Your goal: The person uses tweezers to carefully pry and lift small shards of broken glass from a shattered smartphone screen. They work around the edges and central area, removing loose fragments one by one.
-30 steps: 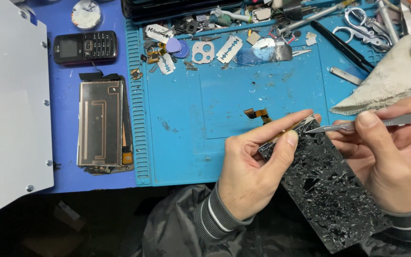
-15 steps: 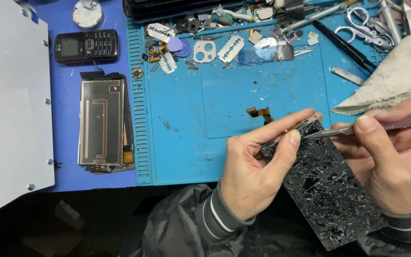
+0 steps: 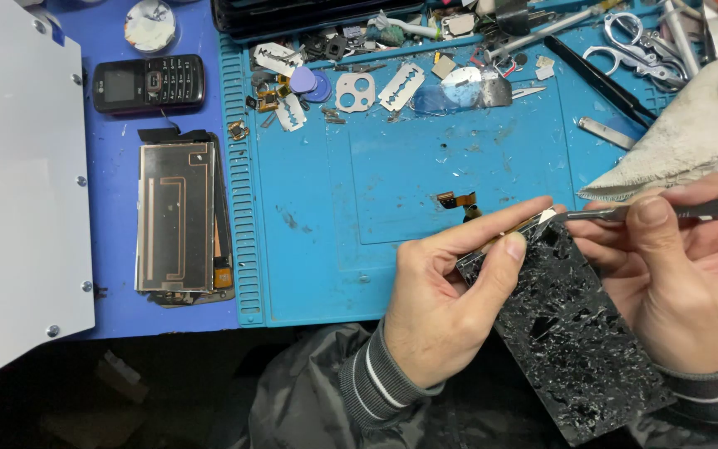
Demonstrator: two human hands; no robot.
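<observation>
The left hand pinches the top edge of the shattered black screen panel, steadying it tilted over the blue work mat so the corner faces the tool. The right hand clasps metal tweezers, tips at that upper corner (beside a small orange flex cable). Since a second ago the tweezers have levelled slightly and their tips have edged onto the corner; the panel has barely moved.
</observation>
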